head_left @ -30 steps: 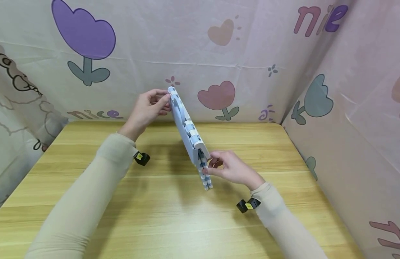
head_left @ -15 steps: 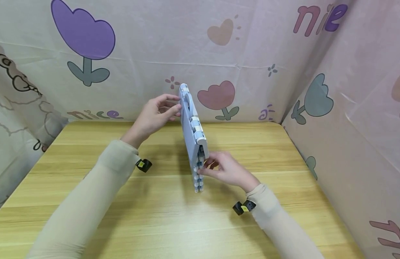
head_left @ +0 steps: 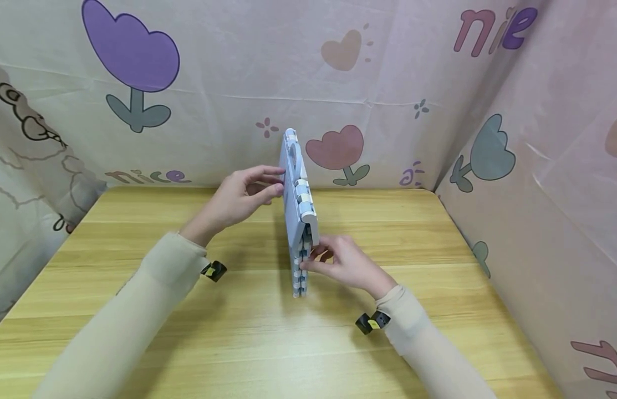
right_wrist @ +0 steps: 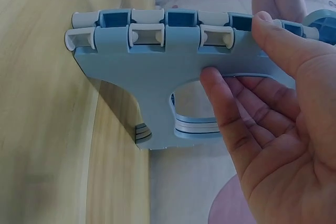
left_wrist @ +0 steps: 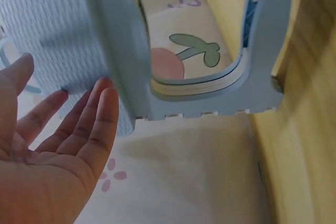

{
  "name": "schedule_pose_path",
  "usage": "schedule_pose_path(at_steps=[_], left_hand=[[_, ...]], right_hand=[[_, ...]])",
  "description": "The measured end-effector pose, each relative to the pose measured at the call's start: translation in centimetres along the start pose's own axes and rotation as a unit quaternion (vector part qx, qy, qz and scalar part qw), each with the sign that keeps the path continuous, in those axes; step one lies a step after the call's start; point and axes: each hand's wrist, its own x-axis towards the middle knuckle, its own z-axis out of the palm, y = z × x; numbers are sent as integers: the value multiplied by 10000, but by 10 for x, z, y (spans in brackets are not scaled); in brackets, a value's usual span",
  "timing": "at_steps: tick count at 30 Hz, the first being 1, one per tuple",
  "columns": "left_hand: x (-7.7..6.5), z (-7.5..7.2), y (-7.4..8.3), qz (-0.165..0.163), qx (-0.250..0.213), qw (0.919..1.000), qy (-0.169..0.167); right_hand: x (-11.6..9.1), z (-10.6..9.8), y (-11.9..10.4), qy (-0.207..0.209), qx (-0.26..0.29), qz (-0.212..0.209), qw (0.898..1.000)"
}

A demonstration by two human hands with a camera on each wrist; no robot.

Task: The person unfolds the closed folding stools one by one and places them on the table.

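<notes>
Blue folding stool (head_left: 290, 205) brought upright, centre of the frame
Having leaned left a second earlier, it stood folded on the table (head_left: 413, 227), seemingly steadier; the left hand (head_left: 238, 198), lower now, touched its left face with relaxed fingers, while the right hand (head_left: 347, 263) pinched its near edge

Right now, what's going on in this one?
A person is handling what looks like a folded blue-and-white stool with both hands. It stands on edge on the wooden table, narrow hinged end toward the wearer. The right hand pinches that hinged end between thumb and fingers. The left hand has its fingertips at the left face; whether they all touch is hard to tell.
</notes>
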Motion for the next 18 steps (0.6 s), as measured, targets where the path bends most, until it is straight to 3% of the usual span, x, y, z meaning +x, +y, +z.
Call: schedule_pose_path(at_steps=[8, 13, 18], left_hand=[[-24, 9, -3, 150, 158, 9996, -152], [-36, 18, -6, 178, 184, 9996, -133], [-47, 33, -11, 444, 4, 9990, -8]], right_hand=[[0, 2, 0, -2, 168, 179, 9997], [-2, 3, 3, -43, 165, 251, 9995], [-5, 6, 7, -47, 88, 335, 9994]])
